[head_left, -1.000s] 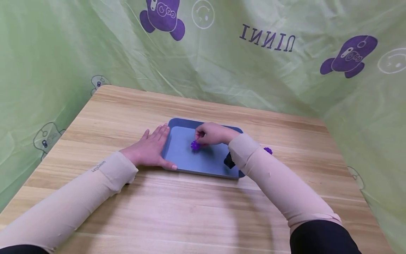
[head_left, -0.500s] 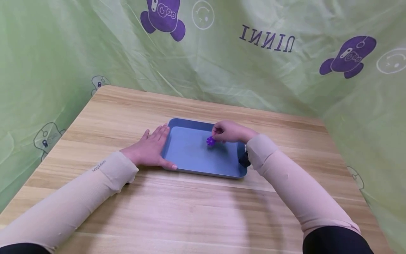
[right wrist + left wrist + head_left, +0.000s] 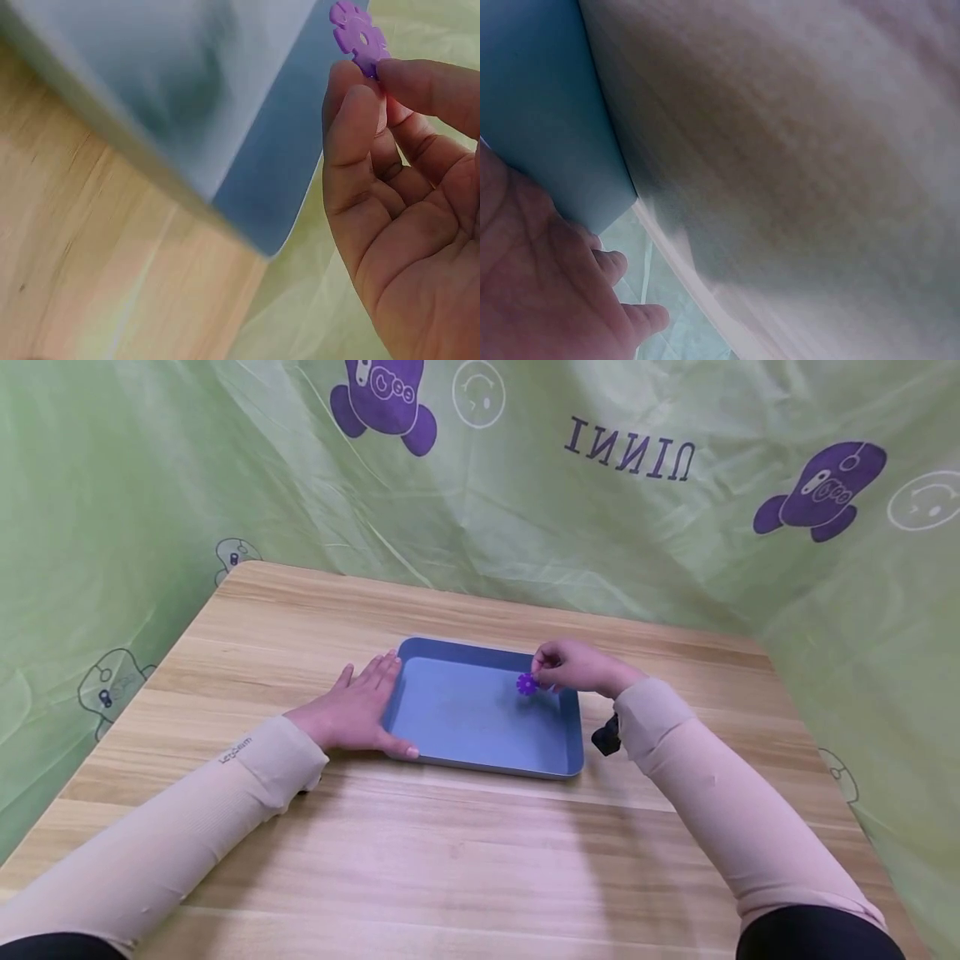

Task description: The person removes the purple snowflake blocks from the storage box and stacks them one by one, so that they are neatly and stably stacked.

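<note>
Pinched between the thumb and fingertips of my right hand (image 3: 573, 666) is a purple snowflake-shaped plastic disc (image 3: 527, 683) with a notched rim. It hangs above the right part of a shallow blue tray (image 3: 472, 718). The right wrist view shows the disc (image 3: 360, 37) more closely, with a hole in its middle. My left hand (image 3: 352, 710) lies against the tray's left side, fingers straight and thumb along the near corner. Its palm (image 3: 540, 270) appears beside the tray wall (image 3: 555, 112) in the left wrist view.
The tray stands on a wood-grain table (image 3: 480, 860). Green printed cloth (image 3: 525, 527) hangs behind and at both sides. A small black device (image 3: 606, 737) sits at my right wrist, just beyond the tray's right edge.
My right hand has moved rightward with the purple disc, from mid-tray to its right side. Another purple piece, seen earlier beside my right sleeve, is now out of sight. The left hand stays put.
</note>
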A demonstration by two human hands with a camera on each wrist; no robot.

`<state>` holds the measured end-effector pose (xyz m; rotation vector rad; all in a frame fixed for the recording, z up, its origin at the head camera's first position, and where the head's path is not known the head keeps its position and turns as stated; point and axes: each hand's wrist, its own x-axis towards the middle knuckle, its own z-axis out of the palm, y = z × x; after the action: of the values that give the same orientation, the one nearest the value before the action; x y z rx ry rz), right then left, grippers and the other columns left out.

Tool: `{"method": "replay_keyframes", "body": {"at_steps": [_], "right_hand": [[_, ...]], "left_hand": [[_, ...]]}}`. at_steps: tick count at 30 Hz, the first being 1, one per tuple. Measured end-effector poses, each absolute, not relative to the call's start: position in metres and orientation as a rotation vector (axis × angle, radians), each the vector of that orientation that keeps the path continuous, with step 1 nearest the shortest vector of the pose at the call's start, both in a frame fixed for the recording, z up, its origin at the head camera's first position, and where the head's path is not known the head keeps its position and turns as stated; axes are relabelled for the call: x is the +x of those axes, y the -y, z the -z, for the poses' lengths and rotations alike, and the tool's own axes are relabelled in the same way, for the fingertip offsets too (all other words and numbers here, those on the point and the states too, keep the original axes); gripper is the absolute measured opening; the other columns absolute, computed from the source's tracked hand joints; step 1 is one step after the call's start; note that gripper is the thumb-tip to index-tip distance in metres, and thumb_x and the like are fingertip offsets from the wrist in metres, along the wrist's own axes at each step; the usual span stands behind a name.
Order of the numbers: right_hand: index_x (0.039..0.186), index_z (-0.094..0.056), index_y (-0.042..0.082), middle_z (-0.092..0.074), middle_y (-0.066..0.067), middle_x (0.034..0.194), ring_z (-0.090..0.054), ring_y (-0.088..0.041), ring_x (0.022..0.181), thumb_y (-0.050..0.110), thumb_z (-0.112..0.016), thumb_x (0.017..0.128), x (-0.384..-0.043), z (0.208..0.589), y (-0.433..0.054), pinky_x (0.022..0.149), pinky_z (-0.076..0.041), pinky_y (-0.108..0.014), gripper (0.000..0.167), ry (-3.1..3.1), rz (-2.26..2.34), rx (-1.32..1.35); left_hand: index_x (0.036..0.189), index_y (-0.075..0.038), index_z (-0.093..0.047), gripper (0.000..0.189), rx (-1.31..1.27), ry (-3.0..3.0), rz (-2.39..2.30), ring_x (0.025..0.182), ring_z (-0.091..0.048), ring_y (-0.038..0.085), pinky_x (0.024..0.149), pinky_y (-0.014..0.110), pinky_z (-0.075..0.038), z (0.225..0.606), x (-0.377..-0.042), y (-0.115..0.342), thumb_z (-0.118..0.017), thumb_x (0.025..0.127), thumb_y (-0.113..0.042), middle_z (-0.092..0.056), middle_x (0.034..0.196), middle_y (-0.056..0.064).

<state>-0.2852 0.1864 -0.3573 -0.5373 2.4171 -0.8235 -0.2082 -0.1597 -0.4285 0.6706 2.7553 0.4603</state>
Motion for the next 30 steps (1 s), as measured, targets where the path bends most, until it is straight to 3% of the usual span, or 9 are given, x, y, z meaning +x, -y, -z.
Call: {"method": "replay_keyframes", "body": {"at_steps": [6,13,30], "right_hand": [[0.104,-0.059,-0.005,-0.061,-0.008,0.092,-0.057,-0.02,0.082,0.003,-0.057,0.103,-0.285,0.361,-0.211,0.074,-0.052,-0.033,0.008,-2.369,0.972,-0.44],[0.118,-0.056,-0.011,-0.06,-0.011,0.098,-0.062,-0.019,0.09,0.003,-0.054,0.104,-0.283,0.367,-0.238,0.083,-0.056,-0.036,0.02,-2.392,1.158,-0.334],[0.122,-0.049,-0.015,-0.062,-0.007,0.099,-0.058,-0.012,0.086,0.001,-0.048,0.106,-0.273,0.37,-0.284,0.079,-0.055,-0.027,0.023,-2.38,1.278,-0.195]], "left_hand": [[0.16,0.01,0.0,0.144,0.667,-2.751,-0.468,0.156,0.003,0.042,0.119,0.069,0.001,0.429,-0.208,0.16,-0.073,0.074,-0.079,0.006,0.169,0.027],[0.16,0.011,0.0,0.145,0.668,-2.759,-0.467,0.156,0.002,0.042,0.119,0.069,0.0,0.429,-0.208,0.16,-0.073,0.074,-0.079,0.004,0.169,0.027],[0.16,0.01,0.0,0.145,0.661,-2.747,-0.482,0.156,0.002,0.042,0.119,0.069,0.0,0.426,-0.207,0.16,-0.073,0.073,-0.08,0.005,0.169,0.027]]}}
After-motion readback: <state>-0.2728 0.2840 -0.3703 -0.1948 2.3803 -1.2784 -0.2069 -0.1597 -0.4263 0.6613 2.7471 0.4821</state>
